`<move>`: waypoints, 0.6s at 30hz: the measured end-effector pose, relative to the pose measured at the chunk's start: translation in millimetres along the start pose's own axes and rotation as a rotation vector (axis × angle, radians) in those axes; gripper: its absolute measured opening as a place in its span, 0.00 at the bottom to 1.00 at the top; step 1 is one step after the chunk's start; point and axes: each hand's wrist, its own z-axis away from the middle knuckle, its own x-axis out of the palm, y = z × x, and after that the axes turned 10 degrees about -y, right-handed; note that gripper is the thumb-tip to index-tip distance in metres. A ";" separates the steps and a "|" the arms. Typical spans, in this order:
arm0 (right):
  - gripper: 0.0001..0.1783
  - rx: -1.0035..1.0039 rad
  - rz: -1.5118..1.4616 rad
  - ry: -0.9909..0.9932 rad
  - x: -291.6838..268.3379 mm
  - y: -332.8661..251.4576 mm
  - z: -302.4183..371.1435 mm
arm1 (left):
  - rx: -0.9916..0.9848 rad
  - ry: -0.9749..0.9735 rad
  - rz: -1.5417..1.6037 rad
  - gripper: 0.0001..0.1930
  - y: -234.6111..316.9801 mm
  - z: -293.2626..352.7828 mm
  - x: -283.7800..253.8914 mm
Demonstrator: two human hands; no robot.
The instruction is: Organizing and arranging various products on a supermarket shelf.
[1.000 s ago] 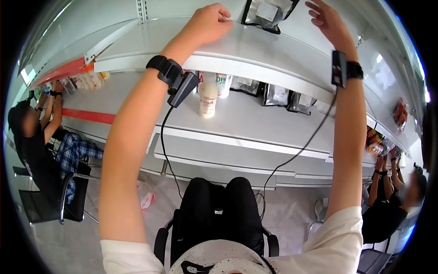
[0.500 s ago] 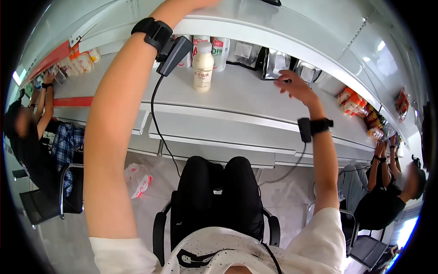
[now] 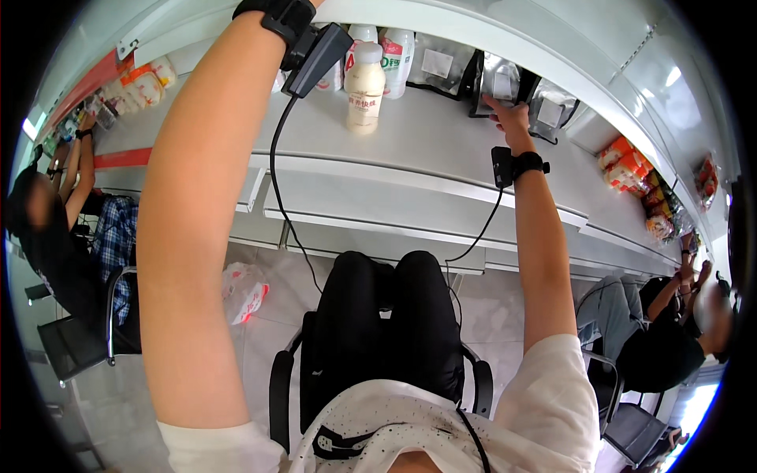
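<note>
Upper right of centre, right hand: its fingers overlap the lower edge of a clear pouch with black edging; whether they are clamped on it, I cannot tell.
Clear pouch: on the grey shelf, just above the fingertips, between a larger pouch and a right-hand pouch.
Upper left, left hand: beyond the top edge, fingers unseen.
Upper centre, cream bottle: upright, well apart from the right hand.
</note>
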 end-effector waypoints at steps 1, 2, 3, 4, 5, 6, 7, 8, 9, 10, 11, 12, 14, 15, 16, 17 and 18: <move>0.64 -0.026 -0.034 -0.002 -2.1 3.3 -2.4 | 0.001 -0.004 0.006 0.14 3.9 1.1 -0.7; 0.65 -0.054 -0.068 -0.003 -4.2 5.4 -4.8 | -0.011 -0.021 0.059 0.14 8.6 3.7 -1.9; 0.66 -0.058 -0.096 -0.027 -5.0 8.0 -7.7 | -0.023 -0.037 0.111 0.14 11.7 5.0 -1.6; 0.66 -0.059 -0.098 -0.028 -3.3 8.0 -9.1 | -0.023 -0.037 0.108 0.14 11.0 4.8 -1.9; 0.66 -0.044 -0.125 -0.068 -1.9 7.6 -10.6 | -0.048 -0.045 0.120 0.14 10.0 3.8 -1.7; 0.66 -0.030 -0.153 -0.108 -0.8 6.8 -12.0 | -0.072 -0.051 0.132 0.13 9.1 2.8 -1.9; 0.66 -0.034 -0.155 -0.106 -1.4 8.7 -15.5 | -0.068 -0.049 0.129 0.13 4.4 0.6 -0.7; 0.64 -0.013 -0.158 -0.104 -3.1 10.7 -18.5 | -0.024 -0.033 0.105 0.14 -0.3 -0.9 1.0; 0.62 0.008 -0.161 -0.102 -5.5 11.7 -22.3 | 0.021 -0.016 0.082 0.14 -4.7 -3.4 1.7; 0.62 0.005 -0.163 -0.105 -5.4 10.6 -21.3 | 0.020 -0.015 0.077 0.14 -5.1 -3.5 2.1; 0.60 -0.005 -0.105 -0.077 -6.3 10.9 -19.1 | 0.018 -0.017 0.065 0.14 -4.8 -4.6 3.1; 0.58 -0.016 -0.047 -0.048 -7.7 11.6 -16.4 | 0.016 -0.019 0.053 0.14 -4.7 -5.7 3.3; 0.48 -0.026 -0.030 0.040 -8.6 0.1 3.5 | 0.011 -0.015 0.019 0.14 -1.4 -3.2 2.4; 0.41 0.026 0.060 -0.027 -14.0 -8.7 12.1 | 0.007 -0.012 -0.016 0.14 0.5 -1.5 1.7; 0.35 0.078 0.150 -0.091 -18.3 -12.6 19.6 | 0.009 -0.011 -0.016 0.14 0.9 -0.9 0.7; 0.35 0.077 0.148 -0.089 -22.3 -8.8 25.4 | -0.015 -0.012 0.005 0.14 0.8 0.4 -0.1; 0.30 0.026 0.079 -0.148 -28.9 -2.8 30.1 | -0.040 -0.013 0.026 0.14 0.6 1.4 -0.7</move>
